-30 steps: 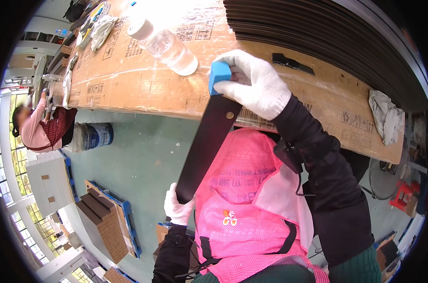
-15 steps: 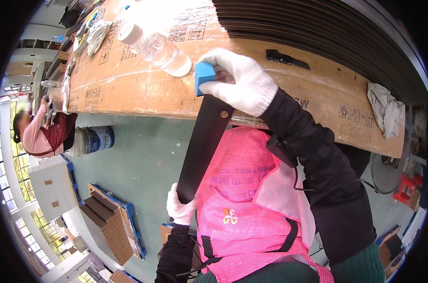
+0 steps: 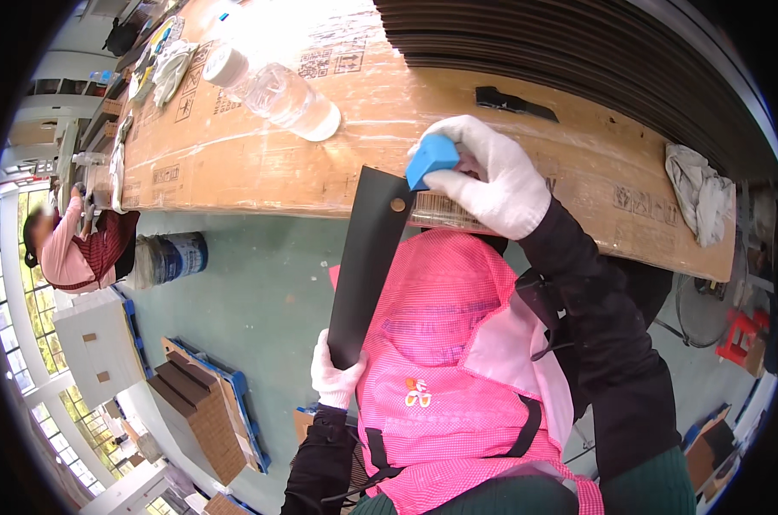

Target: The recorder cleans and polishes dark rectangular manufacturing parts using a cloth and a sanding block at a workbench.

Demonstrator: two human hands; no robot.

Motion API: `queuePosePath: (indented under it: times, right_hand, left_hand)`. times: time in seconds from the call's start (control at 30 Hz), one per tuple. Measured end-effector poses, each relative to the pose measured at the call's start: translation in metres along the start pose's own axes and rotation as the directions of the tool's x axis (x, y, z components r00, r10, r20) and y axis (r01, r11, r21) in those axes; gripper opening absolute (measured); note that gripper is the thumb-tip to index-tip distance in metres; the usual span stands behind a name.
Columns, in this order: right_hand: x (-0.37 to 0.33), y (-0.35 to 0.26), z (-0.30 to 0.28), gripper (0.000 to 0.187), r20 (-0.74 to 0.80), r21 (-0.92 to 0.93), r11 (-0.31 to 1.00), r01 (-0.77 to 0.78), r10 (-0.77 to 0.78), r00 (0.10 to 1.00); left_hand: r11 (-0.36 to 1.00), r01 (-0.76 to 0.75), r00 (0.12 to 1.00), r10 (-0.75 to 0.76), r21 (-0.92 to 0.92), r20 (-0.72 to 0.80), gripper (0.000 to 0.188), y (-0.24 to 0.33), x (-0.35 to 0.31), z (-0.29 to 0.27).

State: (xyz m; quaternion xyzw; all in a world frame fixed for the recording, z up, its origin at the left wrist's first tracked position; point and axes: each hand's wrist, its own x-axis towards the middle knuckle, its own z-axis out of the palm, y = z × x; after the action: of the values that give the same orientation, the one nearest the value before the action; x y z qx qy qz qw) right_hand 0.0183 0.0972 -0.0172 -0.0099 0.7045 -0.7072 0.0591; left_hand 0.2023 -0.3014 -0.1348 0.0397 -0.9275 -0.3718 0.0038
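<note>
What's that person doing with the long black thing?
A person in white gloves and a pink apron holds a long black strip over their lap. The left hand grips its lower end, while the right hand presses a blue block against its top end, at the edge of a cardboard-covered table. A clear plastic bottle lies on the table, and another person sits farther off to the left.

Bare cardboard table (image 3: 234,163) lies open left of the hand (image 3: 492,176); only a plastic bottle (image 3: 277,93) intrudes.
</note>
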Motion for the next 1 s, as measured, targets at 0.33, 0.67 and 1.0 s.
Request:
queuePosePath:
  times: [0.33,0.67,1.0]
  right_hand:
    - [-0.003,0.022,0.006,0.038,-0.221,0.054,0.984,0.171,-0.155,0.963]
    - [-0.001,0.013,0.016,0.039,-0.277,0.209,0.958,0.197,-0.135,0.951]
    - [0.057,-0.019,0.039,0.037,0.036,-0.229,0.964,0.137,-0.132,0.991]
  left_hand:
    - [0.991,0.091,0.989,-0.078,-0.096,0.126,0.079,-0.002,-0.005,0.0]
    - [0.994,0.082,0.993,-0.075,-0.076,0.093,0.082,-0.009,-0.007,0.002]
    - [0.994,0.069,0.994,-0.06,-0.09,0.096,0.09,-0.024,-0.009,0.01]
